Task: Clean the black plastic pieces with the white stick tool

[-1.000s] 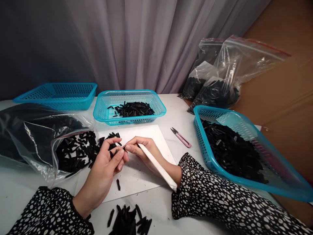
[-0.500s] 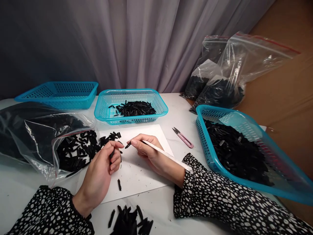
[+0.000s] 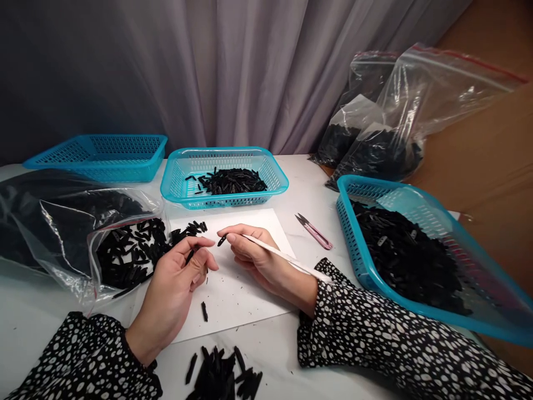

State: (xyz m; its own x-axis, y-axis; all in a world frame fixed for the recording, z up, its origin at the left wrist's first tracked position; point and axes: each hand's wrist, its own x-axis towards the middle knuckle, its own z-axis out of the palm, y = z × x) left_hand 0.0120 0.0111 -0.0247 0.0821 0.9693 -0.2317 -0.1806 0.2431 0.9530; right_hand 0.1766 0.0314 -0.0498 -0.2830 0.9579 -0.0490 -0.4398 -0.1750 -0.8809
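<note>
Pinching black pieces, both hands hover above white paper, between an open bag and pink snips.

Space between right hand and rightmost basket — 1 pink snipper intrudes.

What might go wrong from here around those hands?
The black piece pinched by the right hand could slip onto the paper. The left hand, close to the open bag, might nudge it and spill pieces. The scissors lie uncapped and could nick a hand reaching past.
</note>
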